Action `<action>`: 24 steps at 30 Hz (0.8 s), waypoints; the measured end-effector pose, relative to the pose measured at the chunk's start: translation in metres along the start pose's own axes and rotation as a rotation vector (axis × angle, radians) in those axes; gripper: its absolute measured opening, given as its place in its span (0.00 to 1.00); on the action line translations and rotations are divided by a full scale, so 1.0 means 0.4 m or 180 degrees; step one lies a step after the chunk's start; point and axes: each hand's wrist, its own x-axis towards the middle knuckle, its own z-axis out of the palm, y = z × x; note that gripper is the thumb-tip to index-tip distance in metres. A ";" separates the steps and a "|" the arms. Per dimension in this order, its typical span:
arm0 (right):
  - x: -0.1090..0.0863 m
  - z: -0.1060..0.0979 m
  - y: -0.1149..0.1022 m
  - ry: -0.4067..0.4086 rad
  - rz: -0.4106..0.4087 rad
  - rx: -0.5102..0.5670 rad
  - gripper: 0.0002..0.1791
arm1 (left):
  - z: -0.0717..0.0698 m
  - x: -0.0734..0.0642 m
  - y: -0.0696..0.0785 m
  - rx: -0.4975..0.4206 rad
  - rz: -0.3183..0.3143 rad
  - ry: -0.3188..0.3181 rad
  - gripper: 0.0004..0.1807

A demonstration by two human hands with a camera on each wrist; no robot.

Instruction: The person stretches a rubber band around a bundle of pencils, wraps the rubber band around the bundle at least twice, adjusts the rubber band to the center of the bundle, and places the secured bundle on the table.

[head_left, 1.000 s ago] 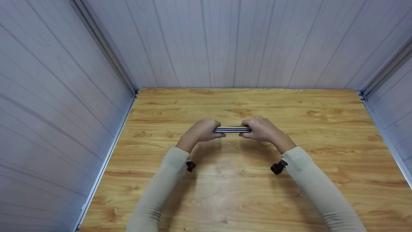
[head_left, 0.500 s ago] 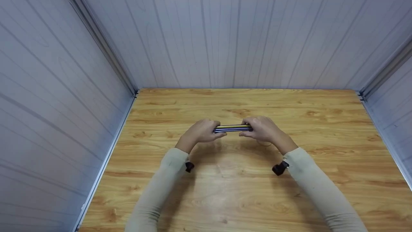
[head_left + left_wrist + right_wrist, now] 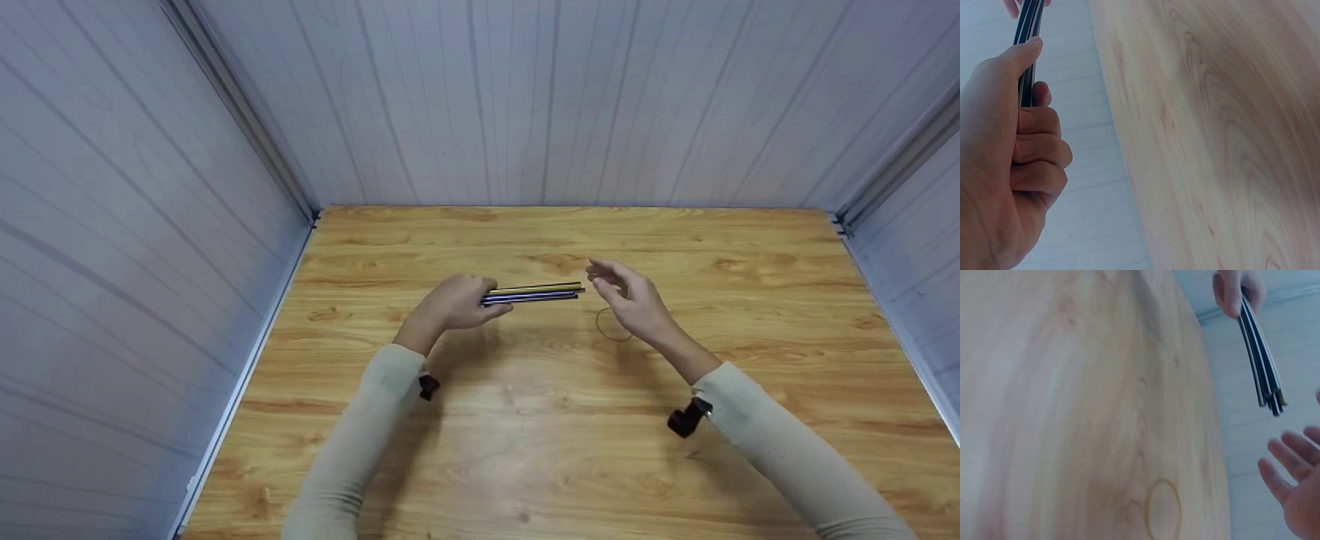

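Observation:
A bundle of several slim pencils [image 3: 534, 293], with yellow, dark and bluish lengthwise stripes, is held above the table by my left hand [image 3: 450, 301]. The thumb and fingers grip its left end in the left wrist view, and the free ends point right, slightly uneven. My right hand [image 3: 634, 300] is just beyond those ends, apart from them, fingers spread and loosely bent with nothing in them. On the table below the right hand lies a thin tan loop like a rubber band [image 3: 1147, 511].
The wooden table [image 3: 510, 450] runs under both arms. Pale panelled walls [image 3: 510, 105] close it in at the back and on both sides. A small black camera [image 3: 688, 418] hangs at the right wrist, another [image 3: 429, 387] at the left.
My right hand has let go of the right end of the pencils and drawn back to the right. The left hand has shifted slightly left with the bundle, uncovering the loop on the table.

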 end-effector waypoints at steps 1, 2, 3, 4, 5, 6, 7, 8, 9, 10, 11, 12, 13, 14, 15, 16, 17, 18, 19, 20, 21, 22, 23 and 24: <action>-0.006 0.003 -0.002 0.0082 0.0063 0.0188 0.27 | -0.002 0.000 0.000 -0.0017 0.0001 0.0006 0.27; -0.012 0.006 -0.005 0.0164 0.0126 0.0346 0.27 | -0.004 0.001 0.000 -0.0037 0.0010 0.0010 0.27; -0.018 0.008 -0.008 0.0224 0.0173 0.0491 0.27 | -0.005 0.002 0.000 -0.0044 0.0021 0.0018 0.26; -0.023 0.010 -0.012 0.0280 0.0219 0.0604 0.27 | -0.006 0.004 0.001 -0.0052 0.0034 0.0022 0.26; -0.028 0.012 -0.015 0.0321 0.0254 0.0677 0.28 | -0.007 0.005 0.001 -0.0054 0.0047 0.0028 0.26; -0.033 0.014 -0.019 0.0341 0.0280 0.0722 0.28 | -0.007 0.007 0.000 -0.0045 0.0053 0.0030 0.26; -0.036 0.017 -0.021 0.0343 0.0292 0.0756 0.28 | -0.008 0.008 0.000 -0.0037 0.0058 0.0035 0.26; -0.040 0.020 -0.023 0.0339 0.0316 0.0787 0.29 | -0.009 0.009 -0.001 -0.0030 0.0056 0.0035 0.26; -0.042 0.023 -0.024 0.0330 0.0333 0.0825 0.29 | -0.010 0.010 -0.001 -0.0013 0.0056 0.0039 0.26; -0.045 0.028 -0.026 0.0328 0.0356 0.0879 0.29 | -0.011 0.010 -0.001 0.0004 0.0057 0.0042 0.26; -0.048 0.032 -0.027 0.0317 0.0370 0.0944 0.30 | -0.011 0.011 -0.001 0.0019 0.0060 0.0045 0.26; -0.051 0.037 -0.028 0.0291 0.0383 0.1009 0.30 | -0.011 0.011 -0.001 0.0031 0.0065 0.0050 0.26; -0.054 0.042 -0.029 0.0265 0.0397 0.1061 0.31 | -0.012 0.012 -0.001 0.0033 0.0073 0.0056 0.26; -0.056 0.047 -0.031 0.0226 0.0413 0.1127 0.31 | -0.012 0.013 0.000 0.0039 0.0087 0.0061 0.26; -0.059 0.052 -0.033 0.0184 0.0420 0.1177 0.32 | -0.012 0.013 0.002 0.0044 0.0098 0.0072 0.26; -0.061 0.056 -0.035 0.0141 0.0429 0.1219 0.32 | -0.012 0.014 0.003 0.0047 0.0110 0.0084 0.26; -0.062 0.061 -0.037 0.0104 0.0433 0.1265 0.33 | -0.012 0.014 0.005 0.0038 0.0126 0.0097 0.26; -0.063 0.066 -0.039 0.0071 0.0437 0.1291 0.33 | -0.012 0.014 0.007 0.0025 0.0136 0.0115 0.26; -0.064 0.070 -0.042 0.0054 0.0438 0.1315 0.34 | -0.013 0.015 0.009 0.0002 0.0136 0.0124 0.25; -0.065 0.074 -0.046 0.0049 0.0441 0.1336 0.34 | -0.013 0.015 0.012 -0.0019 0.0133 0.0139 0.25; -0.065 0.079 -0.049 0.0060 0.0445 0.1344 0.35 | -0.013 0.015 0.014 -0.0033 0.0129 0.0157 0.25; -0.065 0.083 -0.053 0.0065 0.0450 0.1352 0.35 | -0.014 0.016 0.016 -0.0040 0.0128 0.0172 0.25; -0.065 0.086 -0.056 0.0059 0.0437 0.1355 0.36 | -0.014 0.017 0.019 -0.0043 0.0124 0.0184 0.25; -0.067 0.089 -0.058 0.0050 0.0432 0.1329 0.37 | -0.014 0.017 0.021 -0.0043 0.0119 0.0191 0.25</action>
